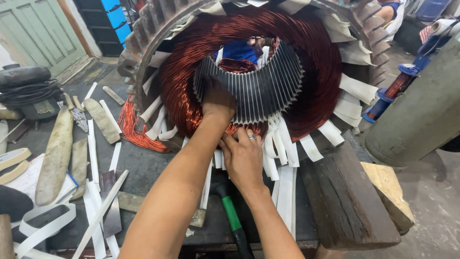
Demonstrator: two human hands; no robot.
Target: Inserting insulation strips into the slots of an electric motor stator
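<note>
The dark counter point(148, 168) carries a big motor stator point(249, 62) of copper windings at its far side, propped on a thick wooden block point(342, 201) at the right edge. White paper strips point(93, 158) lie scattered over the left half. Near the left edge lie long wooden sticks point(55, 153), with a knife point(79, 117) just beyond them. A green-handled hammer point(232, 216) lies at the near edge, beside a flat metal blade point(111, 201).
</note>
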